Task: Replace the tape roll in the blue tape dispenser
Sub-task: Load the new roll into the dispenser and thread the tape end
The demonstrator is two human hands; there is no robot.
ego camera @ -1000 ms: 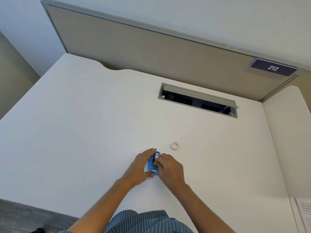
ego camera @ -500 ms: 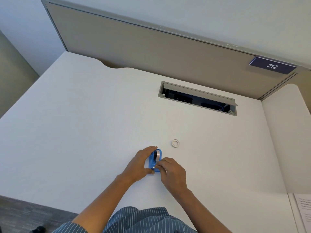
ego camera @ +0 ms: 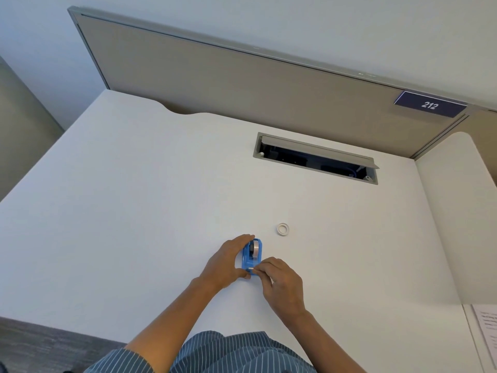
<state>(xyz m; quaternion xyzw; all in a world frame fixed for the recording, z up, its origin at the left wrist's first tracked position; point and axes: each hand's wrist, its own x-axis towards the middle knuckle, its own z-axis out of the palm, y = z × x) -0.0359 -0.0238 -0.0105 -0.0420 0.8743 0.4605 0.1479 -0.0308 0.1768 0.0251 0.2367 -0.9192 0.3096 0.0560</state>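
Note:
The blue tape dispenser (ego camera: 251,256) stands on the white desk (ego camera: 134,211), with a tape roll (ego camera: 254,247) seated in its far end. My left hand (ego camera: 225,262) wraps around its left side, fingers over the far end and thumb at the near end. My right hand (ego camera: 282,284) is just to the right, its thumb and forefinger pinched at the dispenser's near cutter end; whether they hold the tape's end I cannot tell. A small white ring, an empty tape core (ego camera: 283,228), lies flat on the desk beyond and to the right.
An open cable slot (ego camera: 316,158) with a raised grey flap is set into the desk farther back. A beige partition (ego camera: 242,84) with a "212" label (ego camera: 429,105) borders the desk. Papers (ego camera: 488,335) lie at the right edge.
The dispenser went from lying under both hands to standing upright. My right hand drew back from its top toward the near cutter end; my left hand stayed around the left side.

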